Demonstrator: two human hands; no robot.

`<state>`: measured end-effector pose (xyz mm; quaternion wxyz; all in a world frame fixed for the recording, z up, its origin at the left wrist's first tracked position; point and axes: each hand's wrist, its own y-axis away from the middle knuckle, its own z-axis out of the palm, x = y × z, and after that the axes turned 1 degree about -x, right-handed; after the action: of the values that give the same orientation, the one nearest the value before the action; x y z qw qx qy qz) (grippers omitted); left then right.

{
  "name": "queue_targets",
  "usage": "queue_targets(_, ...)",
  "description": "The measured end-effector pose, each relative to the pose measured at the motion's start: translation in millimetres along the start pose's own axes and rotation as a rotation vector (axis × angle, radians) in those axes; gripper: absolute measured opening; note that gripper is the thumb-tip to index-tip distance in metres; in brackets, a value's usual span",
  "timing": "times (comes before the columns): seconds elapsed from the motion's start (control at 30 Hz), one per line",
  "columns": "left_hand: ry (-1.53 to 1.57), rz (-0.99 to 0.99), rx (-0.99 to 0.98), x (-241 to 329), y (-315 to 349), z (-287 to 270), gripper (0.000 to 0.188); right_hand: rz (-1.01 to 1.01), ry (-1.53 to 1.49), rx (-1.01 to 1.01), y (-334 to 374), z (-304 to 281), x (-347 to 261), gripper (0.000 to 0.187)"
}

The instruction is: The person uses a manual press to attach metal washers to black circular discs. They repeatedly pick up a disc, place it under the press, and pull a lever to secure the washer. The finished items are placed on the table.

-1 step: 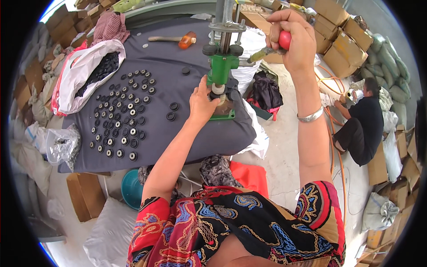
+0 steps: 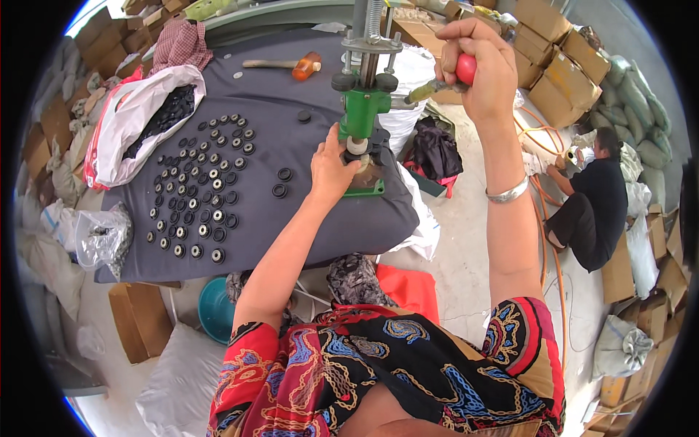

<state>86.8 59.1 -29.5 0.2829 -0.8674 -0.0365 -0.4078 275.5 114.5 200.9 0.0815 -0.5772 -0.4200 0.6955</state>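
Note:
A green hand press (image 2: 362, 109) with a steel rod and spring stands at the right end of the cloth-covered table. My right hand (image 2: 486, 69), raised on the right, is closed round the press lever (image 2: 429, 90), with its red ball knob (image 2: 466, 68) showing between the fingers. Low on the press, my left hand (image 2: 331, 169) curls its fingers and thumb round the spot beneath the pale ram tip (image 2: 356, 146). A dark round piece partly shows there; what the fingers grip is mostly hidden. Left of this hand lie two black rings (image 2: 279, 191).
Many black round parts (image 2: 189, 191) with metal centres cover the table's left half. Beyond them are a white bag (image 2: 124, 138) of black pieces and a mallet (image 2: 306, 66). A clear bag (image 2: 105, 237) sits at the left edge. A person (image 2: 593, 197) crouches at right, near orange hoses (image 2: 543, 211).

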Motion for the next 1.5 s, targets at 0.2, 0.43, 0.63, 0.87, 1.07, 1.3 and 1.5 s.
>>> queue_targets(0.2, 0.097, -0.064, -0.015, -4, -5, 8, 0.089, -0.013, 0.027, 0.017, 21, 2, 0, 0.028)
queue_targets(0.43, 0.151, -0.087, -0.034, -3, -5, 4, 0.089, -0.217, 0.123, 0.034, 108, 10, 25, 0.021)
queue_targets(0.63, 0.182, -0.093, 0.03, -35, -17, -11, 0.067, -0.496, 0.251, -0.061, 161, 14, 68, 0.014)
queue_targets(0.87, -0.222, -0.142, 0.252, -126, -78, -20, 0.054, -0.068, 0.087, -0.036, 85, 8, 7, 0.023)
queue_targets(1.07, -0.476, -0.224, 0.106, -111, -106, -9, 0.055, 0.061, -0.036, -0.004, -13, 1, -4, 0.028)
queue_targets(1.3, -0.478, -0.293, 0.124, -113, -107, -8, 0.063, 0.052, 0.009, 0.019, -28, 3, 0, 0.028)
queue_targets(1.5, 0.048, -0.099, -0.009, -48, -57, -36, 0.071, 0.188, -0.569, 0.043, -30, -16, 23, 0.022)
